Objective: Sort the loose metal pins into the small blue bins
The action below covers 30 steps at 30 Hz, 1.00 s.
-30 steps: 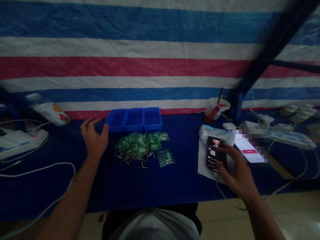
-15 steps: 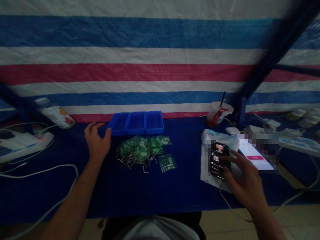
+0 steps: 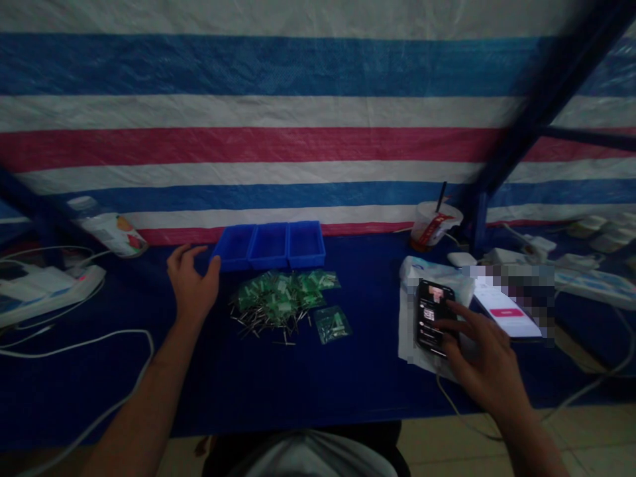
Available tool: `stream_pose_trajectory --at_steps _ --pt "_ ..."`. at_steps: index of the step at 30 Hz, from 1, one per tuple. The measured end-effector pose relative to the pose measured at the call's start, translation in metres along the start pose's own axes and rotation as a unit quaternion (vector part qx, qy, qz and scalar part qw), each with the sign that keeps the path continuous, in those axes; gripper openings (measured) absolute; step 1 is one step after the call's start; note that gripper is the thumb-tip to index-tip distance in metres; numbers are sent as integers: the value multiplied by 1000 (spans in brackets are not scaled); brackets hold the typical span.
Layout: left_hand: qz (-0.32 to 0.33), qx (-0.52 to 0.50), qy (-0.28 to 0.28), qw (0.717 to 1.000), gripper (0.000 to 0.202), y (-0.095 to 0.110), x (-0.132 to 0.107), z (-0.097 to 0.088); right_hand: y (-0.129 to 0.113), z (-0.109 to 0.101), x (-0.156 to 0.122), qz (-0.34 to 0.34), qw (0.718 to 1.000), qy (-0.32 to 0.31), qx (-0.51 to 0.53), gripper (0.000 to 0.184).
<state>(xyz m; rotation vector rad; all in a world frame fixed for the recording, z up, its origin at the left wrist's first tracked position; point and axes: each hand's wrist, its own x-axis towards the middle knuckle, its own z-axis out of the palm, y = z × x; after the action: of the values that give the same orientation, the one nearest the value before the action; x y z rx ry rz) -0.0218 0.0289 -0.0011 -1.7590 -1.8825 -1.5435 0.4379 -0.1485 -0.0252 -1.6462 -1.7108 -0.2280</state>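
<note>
My left hand (image 3: pixel 193 283) rests on the table beside the left end of three joined blue bins (image 3: pixel 268 255), its thumb and fingers apart and nothing in them. In front of the bins lies a pile of small green-tinted plastic bags and loose metal pins (image 3: pixel 278 298). One separate small bag (image 3: pixel 332 323) with a few pieces inside lies to the right of the pile. Over on the right, my right hand (image 3: pixel 489 354) is spread above a lit phone (image 3: pixel 436 318), fingers over its screen. The phone lies on white paper or plastic, with a cable at its lower end.
A second phone (image 3: pixel 507 308) with a bright screen lies beyond my right hand. Behind stands a plastic cup (image 3: pixel 432 228) with a straw. A bottle (image 3: pixel 112 228) and a power strip (image 3: pixel 54 291) with white cables are at the left; another power strip (image 3: pixel 593 288) is at the right.
My right hand's fingers have shifted slightly over the phone, one now extended nearer the screen's upper right. My left hand, the pile and the bins stay put.
</note>
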Motion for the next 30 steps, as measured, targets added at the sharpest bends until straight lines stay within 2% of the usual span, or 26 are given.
stream_pose_trajectory --at_steps 4,7,12,17,24,30 --pt "6 0 -2 1000 31 -2 0 0 1 1 -2 -1 1000 26 10 41" --pt "3 -3 0 1000 31 -2 0 0 1 -1 -4 30 998 47 -4 39" --pt "2 -6 2 1000 30 -2 0 0 0 -3 -1 87 994 59 -9 45" --pt "-4 -1 0 1000 30 -2 0 1 1 -5 0 124 991 46 12 47" --pt "-3 -6 -2 1000 28 0 0 0 5 -3 -2 128 991 39 9 47" --pt "-6 -3 -7 1000 31 -1 0 1 9 0 1 119 992 36 -20 37"
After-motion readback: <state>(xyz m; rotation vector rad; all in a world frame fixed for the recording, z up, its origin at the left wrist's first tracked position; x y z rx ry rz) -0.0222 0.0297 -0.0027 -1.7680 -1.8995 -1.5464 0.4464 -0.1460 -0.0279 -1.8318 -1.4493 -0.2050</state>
